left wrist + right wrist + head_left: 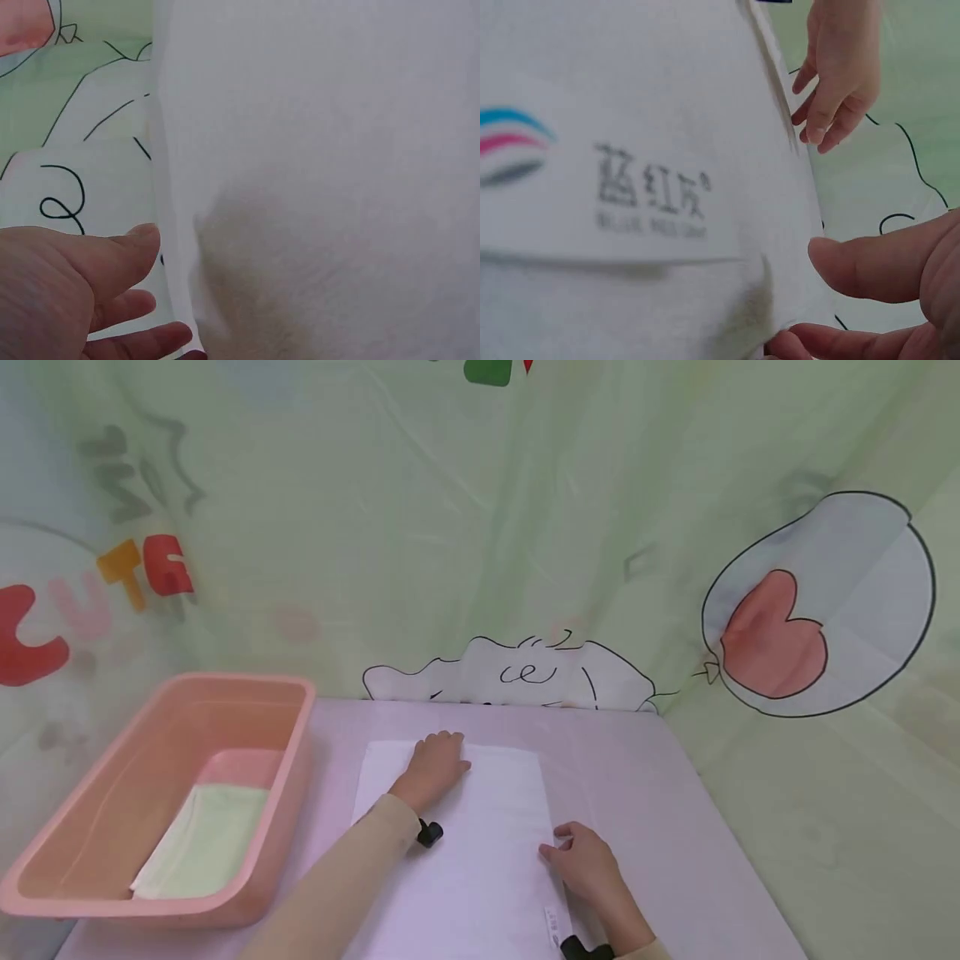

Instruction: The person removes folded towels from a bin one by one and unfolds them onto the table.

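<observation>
A white cloth (480, 852) like a towel lies spread out flat on the table. My left hand (435, 768) rests on its far part, fingers loosely extended. In the left wrist view, that hand (67, 292) has its thumb apart from the fingers, which come up to the cloth (337, 150). At the cloth's right edge is my right hand (588, 864), with thumb and fingers spaced apart. The right wrist view shows its fingertips touching the edge, the thumb (870, 262) held off. A printed label (645, 187) is sewn near this edge.
On the left stands a pink plastic basin (300, 752) with a folded pale green cloth (210, 843) inside. A light pink cover lies over the table (637, 760). Printed curtains (450, 527) hang behind and at both sides.
</observation>
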Available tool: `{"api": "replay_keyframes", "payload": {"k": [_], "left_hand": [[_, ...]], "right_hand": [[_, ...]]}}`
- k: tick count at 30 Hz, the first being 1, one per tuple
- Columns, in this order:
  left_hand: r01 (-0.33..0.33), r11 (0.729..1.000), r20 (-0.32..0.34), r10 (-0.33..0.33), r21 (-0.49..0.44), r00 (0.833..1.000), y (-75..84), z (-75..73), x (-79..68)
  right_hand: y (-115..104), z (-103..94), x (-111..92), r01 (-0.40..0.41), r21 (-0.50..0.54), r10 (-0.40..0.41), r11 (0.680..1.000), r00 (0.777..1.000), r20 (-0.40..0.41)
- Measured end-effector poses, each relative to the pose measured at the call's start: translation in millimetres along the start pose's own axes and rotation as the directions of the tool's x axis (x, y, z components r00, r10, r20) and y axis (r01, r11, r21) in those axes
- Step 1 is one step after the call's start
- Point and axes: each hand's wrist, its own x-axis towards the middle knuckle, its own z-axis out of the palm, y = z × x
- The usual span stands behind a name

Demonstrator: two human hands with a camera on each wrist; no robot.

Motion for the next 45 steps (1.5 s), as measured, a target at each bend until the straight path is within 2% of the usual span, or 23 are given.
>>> {"api": "replay_keyframes", "payload": {"k": [5, 10, 15, 21, 27, 33, 36, 41, 45], "left_hand": [[-0.003, 0.995, -0.032, 0.006, 0.096, 0.999, -6.1, 5.0, 11.9], [-0.015, 0.992, -0.042, 0.020, 0.124, 0.999, -11.6, 11.7, 17.9], [0.004, 0.996, -0.033, -0.001, 0.086, 0.999, -16.3, 13.9, 23.3], [0.018, 0.998, 0.003, -0.018, 0.059, 1.000, -15.5, 9.5, 31.0], [-0.010, 0.997, 0.047, 0.007, 0.081, 0.999, -7.1, 0.1, 31.7], [-0.007, 1.000, 0.076, 0.005, 0.026, 0.997, -3.0, -15.5, 30.1], [0.011, 1.000, 0.100, -0.011, -0.003, 0.995, -6.4, -21.6, 31.7], [0.019, 0.998, 0.147, -0.010, -0.058, 0.989, -16.7, -23.3, 36.8], [0.000, 0.996, 0.136, 0.012, -0.086, 0.991, -19.2, -23.8, 37.1]], "right_hand": [[-4.1, 8.9, -2.0, -0.048, 0.032, 0.049, 0.998, 0.999, -0.016], [-8.2, 16.7, -4.1, -0.126, 0.010, 0.126, 0.992, 0.992, -0.013], [-7.7, 23.4, -5.3, -0.128, -0.020, 0.128, 0.992, 0.991, -0.031], [-9.7, 25.2, -7.0, -0.114, -0.033, 0.112, 0.993, 0.992, -0.058], [-13.3, 21.3, -11.3, -0.113, -0.014, 0.111, 0.994, 0.990, -0.083], [-10.4, 21.8, -8.7, -0.126, 0.020, 0.127, 0.992, 0.988, -0.089], [-7.5, 22.4, -5.1, -0.136, 0.044, 0.139, 0.990, 0.987, -0.086], [0.2, 20.6, -1.4, -0.154, 0.079, 0.160, 0.985, 0.984, -0.079], [7.0, 18.1, -0.2, -0.143, 0.127, 0.153, 0.982, 0.985, -0.077]]}}
